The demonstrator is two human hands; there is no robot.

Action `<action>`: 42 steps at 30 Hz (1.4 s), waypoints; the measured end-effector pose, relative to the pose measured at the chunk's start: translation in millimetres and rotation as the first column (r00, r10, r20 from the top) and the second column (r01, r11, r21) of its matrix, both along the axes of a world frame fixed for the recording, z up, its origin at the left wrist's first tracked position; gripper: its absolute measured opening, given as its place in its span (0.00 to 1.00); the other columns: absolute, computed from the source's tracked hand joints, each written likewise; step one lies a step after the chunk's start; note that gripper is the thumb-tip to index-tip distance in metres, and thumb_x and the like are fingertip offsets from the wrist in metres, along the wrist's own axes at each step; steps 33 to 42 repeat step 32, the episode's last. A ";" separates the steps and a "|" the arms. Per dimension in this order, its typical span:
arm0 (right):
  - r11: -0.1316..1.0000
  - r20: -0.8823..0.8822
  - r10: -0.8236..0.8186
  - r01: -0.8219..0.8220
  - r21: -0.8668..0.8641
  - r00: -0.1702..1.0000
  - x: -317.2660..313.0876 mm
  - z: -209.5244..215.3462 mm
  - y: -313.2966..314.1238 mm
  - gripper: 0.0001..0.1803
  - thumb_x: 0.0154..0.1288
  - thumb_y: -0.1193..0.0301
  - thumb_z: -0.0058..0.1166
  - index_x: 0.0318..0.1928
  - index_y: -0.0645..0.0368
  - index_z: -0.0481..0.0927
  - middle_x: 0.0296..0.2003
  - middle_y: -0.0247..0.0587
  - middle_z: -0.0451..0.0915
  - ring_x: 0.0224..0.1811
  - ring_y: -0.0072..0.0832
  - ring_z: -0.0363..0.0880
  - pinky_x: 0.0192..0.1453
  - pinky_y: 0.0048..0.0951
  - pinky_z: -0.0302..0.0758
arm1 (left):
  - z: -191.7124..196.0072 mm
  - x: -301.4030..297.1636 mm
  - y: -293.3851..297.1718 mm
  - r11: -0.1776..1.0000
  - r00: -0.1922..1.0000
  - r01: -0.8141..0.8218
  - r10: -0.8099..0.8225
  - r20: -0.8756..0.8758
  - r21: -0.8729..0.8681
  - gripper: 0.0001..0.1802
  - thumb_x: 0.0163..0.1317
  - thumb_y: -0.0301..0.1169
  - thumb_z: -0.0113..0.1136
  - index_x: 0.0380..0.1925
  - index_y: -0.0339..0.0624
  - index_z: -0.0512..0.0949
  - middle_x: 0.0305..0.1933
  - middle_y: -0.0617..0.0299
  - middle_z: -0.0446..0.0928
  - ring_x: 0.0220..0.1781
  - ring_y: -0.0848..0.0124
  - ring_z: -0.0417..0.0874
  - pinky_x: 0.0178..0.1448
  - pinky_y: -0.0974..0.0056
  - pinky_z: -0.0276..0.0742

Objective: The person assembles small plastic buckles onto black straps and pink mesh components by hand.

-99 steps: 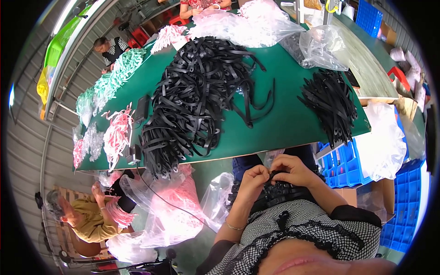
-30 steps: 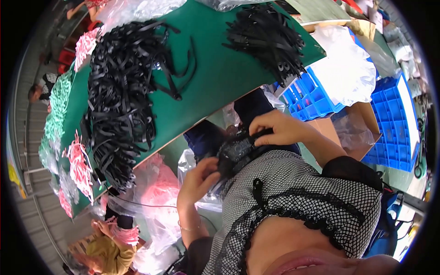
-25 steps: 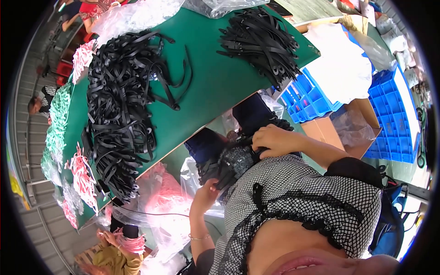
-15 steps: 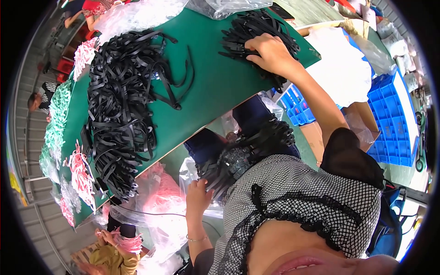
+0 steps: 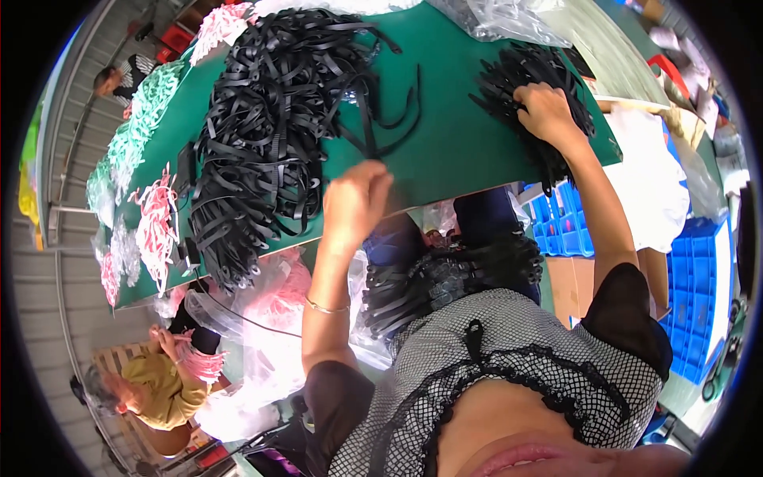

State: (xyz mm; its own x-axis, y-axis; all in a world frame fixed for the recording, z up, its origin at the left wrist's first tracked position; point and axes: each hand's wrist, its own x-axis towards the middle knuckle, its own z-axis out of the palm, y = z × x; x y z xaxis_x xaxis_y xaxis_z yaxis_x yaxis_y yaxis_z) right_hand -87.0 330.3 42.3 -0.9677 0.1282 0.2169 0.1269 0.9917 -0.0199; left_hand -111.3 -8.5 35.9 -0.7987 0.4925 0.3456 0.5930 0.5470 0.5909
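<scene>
My right hand (image 5: pixel 544 114) rests at the right end of the green table (image 5: pixel 445 111), fingers curled onto a flat pile of black straps (image 5: pixel 568 71). My left hand (image 5: pixel 355 203) is raised over the table's near edge with its fingers bent in; whatever they may hold is hidden. Just left of it, a large tangled heap of black straps (image 5: pixel 270 119) covers much of the table, with a few loose ends trailing right. More black straps (image 5: pixel 413 278) with clear pieces among them lie across my lap.
Pink straps (image 5: pixel 156 222) and green straps (image 5: pixel 147 111) lie along the table's left side. A person (image 5: pixel 163 381) sits at lower left with pink straps in hand. Blue crates (image 5: pixel 699 294) and a cardboard box (image 5: pixel 564 286) stand at right. A black cable (image 5: pixel 246 318) hangs below the table.
My left hand has risen from beside my lap to the table's edge. My right hand stays on the strap pile. The whole view has shifted, with the table now further right.
</scene>
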 end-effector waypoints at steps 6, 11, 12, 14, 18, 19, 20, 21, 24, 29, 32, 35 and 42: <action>0.941 -0.233 0.104 -0.171 -0.291 0.967 -2.8 8.1 0.6 0.11 0.48 0.76 0.49 0.36 0.61 0.75 0.31 0.43 0.77 0.40 0.34 0.76 0.43 0.34 0.70 | -32.8 -115.5 13.7 0.972 0.975 -0.164 0.134 -0.177 -0.170 0.08 0.51 0.28 0.54 0.32 0.42 0.78 0.33 0.49 0.77 0.37 0.54 0.79 0.40 0.57 0.75; 0.578 -0.325 0.095 -0.318 -0.752 0.941 11.3 27.2 11.6 0.10 0.55 0.81 0.46 0.39 0.63 0.70 0.30 0.36 0.73 0.37 0.22 0.73 0.43 0.25 0.70 | -21.2 -136.5 46.9 0.769 0.904 -0.418 0.407 -0.134 -0.484 0.24 0.49 0.37 0.61 0.48 0.47 0.71 0.45 0.52 0.75 0.45 0.55 0.78 0.47 0.56 0.75; 0.358 -0.418 0.105 -0.427 -0.830 0.902 12.7 31.6 11.9 0.10 0.57 0.82 0.44 0.41 0.63 0.69 0.31 0.35 0.73 0.36 0.20 0.72 0.44 0.24 0.70 | -20.4 -139.7 50.4 0.770 0.903 -0.419 0.408 -0.133 -0.481 0.24 0.49 0.37 0.61 0.48 0.47 0.71 0.45 0.52 0.75 0.45 0.55 0.78 0.47 0.56 0.75; 0.265 -0.469 0.110 -0.480 -0.836 0.876 14.7 48.7 14.2 0.11 0.60 0.81 0.40 0.44 0.64 0.67 0.35 0.38 0.74 0.39 0.23 0.73 0.47 0.25 0.69 | -18.3 -141.6 56.8 0.729 0.902 -0.417 0.406 -0.149 -0.542 0.25 0.49 0.40 0.61 0.47 0.46 0.69 0.48 0.54 0.73 0.45 0.56 0.79 0.46 0.56 0.76; 0.183 -0.458 0.078 -0.464 -0.867 0.886 11.2 61.1 14.7 0.10 0.61 0.79 0.39 0.43 0.65 0.68 0.34 0.39 0.75 0.36 0.24 0.73 0.48 0.25 0.69 | -6.8 -130.9 74.3 0.679 0.866 -0.470 0.477 -0.148 -0.565 0.29 0.48 0.44 0.61 0.48 0.42 0.67 0.50 0.52 0.70 0.53 0.55 0.72 0.49 0.57 0.74; 0.120 -0.407 0.079 -0.414 -0.902 0.910 8.9 60.3 15.4 0.10 0.61 0.78 0.38 0.43 0.65 0.68 0.34 0.39 0.75 0.36 0.24 0.73 0.48 0.25 0.69 | -9.7 -131.9 75.3 0.681 0.869 -0.466 0.471 -0.149 -0.564 0.29 0.48 0.44 0.61 0.48 0.42 0.67 0.50 0.52 0.70 0.53 0.55 0.72 0.49 0.57 0.74; 0.117 -0.411 0.085 -0.419 -0.900 0.907 4.4 63.7 11.5 0.10 0.61 0.78 0.38 0.43 0.65 0.68 0.34 0.39 0.75 0.36 0.24 0.73 0.48 0.25 0.69 | -15.7 -136.3 70.9 0.702 0.863 -0.488 0.477 -0.166 -0.519 0.30 0.48 0.45 0.61 0.49 0.42 0.68 0.50 0.51 0.71 0.55 0.53 0.70 0.52 0.57 0.72; 0.023 -0.471 0.087 -0.474 -0.880 0.878 3.3 69.4 9.3 0.10 0.61 0.78 0.39 0.43 0.65 0.68 0.34 0.39 0.75 0.35 0.24 0.73 0.47 0.24 0.69 | -22.1 -138.6 69.5 0.723 0.858 -0.504 0.481 -0.180 -0.473 0.31 0.47 0.46 0.61 0.49 0.43 0.68 0.50 0.50 0.71 0.57 0.52 0.67 0.55 0.57 0.70; -0.157 -0.599 0.057 -0.586 -0.795 0.798 3.0 89.9 13.4 0.10 0.60 0.77 0.41 0.43 0.64 0.69 0.35 0.41 0.76 0.35 0.25 0.74 0.48 0.25 0.70 | -39.8 -144.2 67.1 0.829 0.901 -0.431 0.375 -0.218 -0.356 0.26 0.45 0.41 0.62 0.44 0.43 0.72 0.47 0.51 0.73 0.53 0.53 0.71 0.54 0.58 0.71; -0.237 -0.743 0.031 -0.718 -0.655 0.668 8.0 100.8 -2.3 0.10 0.62 0.74 0.40 0.43 0.64 0.68 0.34 0.41 0.72 0.36 0.27 0.70 0.45 0.29 0.67 | -47.8 -118.5 63.4 0.954 0.958 -0.268 0.249 -0.143 -0.133 0.12 0.43 0.30 0.64 0.30 0.44 0.76 0.37 0.54 0.74 0.41 0.54 0.76 0.45 0.56 0.73; -0.540 -0.735 0.263 -0.536 -0.649 0.626 19.8 94.5 -3.3 0.12 0.62 0.72 0.41 0.45 0.65 0.67 0.35 0.41 0.71 0.35 0.26 0.69 0.44 0.29 0.66 | -47.2 -108.6 53.3 0.976 0.977 -0.202 0.207 0.050 -0.085 0.13 0.41 0.32 0.66 0.30 0.44 0.77 0.36 0.54 0.75 0.42 0.54 0.76 0.46 0.57 0.73; -0.540 -0.735 0.263 -0.536 -0.649 0.626 19.8 94.5 -3.3 0.12 0.62 0.72 0.41 0.45 0.65 0.67 0.35 0.41 0.71 0.35 0.26 0.69 0.44 0.29 0.66 | -47.2 -108.6 53.3 0.976 0.977 -0.202 0.207 0.050 -0.085 0.13 0.41 0.32 0.66 0.30 0.44 0.77 0.36 0.54 0.75 0.42 0.54 0.76 0.46 0.57 0.73; -0.540 -0.735 0.263 -0.536 -0.649 0.626 19.8 94.5 -3.3 0.12 0.62 0.72 0.41 0.45 0.65 0.67 0.35 0.41 0.71 0.35 0.26 0.69 0.44 0.29 0.66 | -47.2 -108.6 53.3 0.976 0.977 -0.202 0.207 0.050 -0.085 0.13 0.41 0.32 0.66 0.30 0.44 0.77 0.36 0.54 0.75 0.42 0.54 0.76 0.46 0.57 0.73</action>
